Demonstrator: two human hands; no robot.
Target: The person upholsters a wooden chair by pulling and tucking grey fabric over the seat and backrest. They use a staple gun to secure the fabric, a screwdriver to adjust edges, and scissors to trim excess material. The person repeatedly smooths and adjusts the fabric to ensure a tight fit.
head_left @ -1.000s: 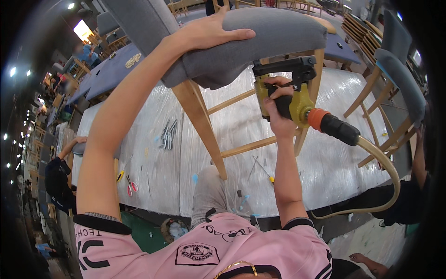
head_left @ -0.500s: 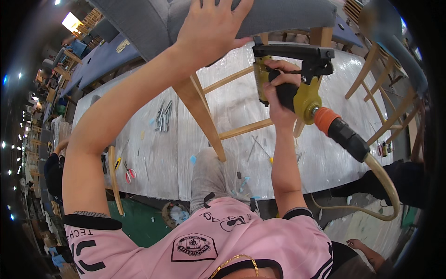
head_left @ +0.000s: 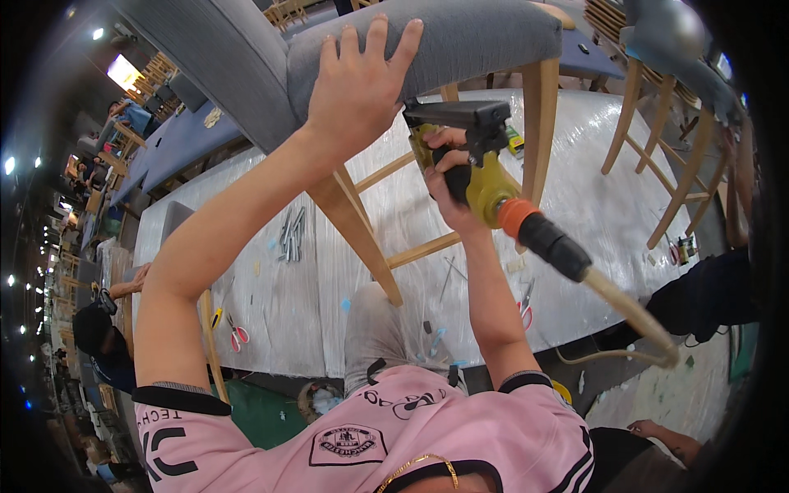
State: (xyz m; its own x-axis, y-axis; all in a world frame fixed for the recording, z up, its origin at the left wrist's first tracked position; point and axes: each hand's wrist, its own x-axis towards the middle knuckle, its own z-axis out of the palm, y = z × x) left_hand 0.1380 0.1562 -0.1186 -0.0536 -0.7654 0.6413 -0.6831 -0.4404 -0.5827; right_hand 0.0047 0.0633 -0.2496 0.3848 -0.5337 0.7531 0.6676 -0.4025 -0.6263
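Observation:
A grey upholstered chair (head_left: 485,41) with pale wooden legs stands before me on the plastic-wrapped table (head_left: 288,329). My left hand (head_left: 359,90) lies with fingers spread on its padded seat, near the corner where the backrest joins. In my right hand (head_left: 450,168) is a yellow and black pneumatic staple gun (head_left: 486,177), gripped around the handle. Its nose is up close under the seat's edge, beside my left palm; whether it touches the fabric I cannot tell. An orange and black coupling (head_left: 526,220) links the gun to a beige air hose (head_left: 633,316).
Several metal rods (head_left: 291,234) and red-handled scissors (head_left: 237,335) lie left on the table. A second pair of scissors (head_left: 526,304) is beside my right forearm. Another chair (head_left: 657,123) stands at right. People work at the left, and another person's arm shows at lower right.
The staple gun in my right hand has moved left, toward the seat's corner by my left hand. The chair sits slightly farther left in view, and its seat shows more fully.

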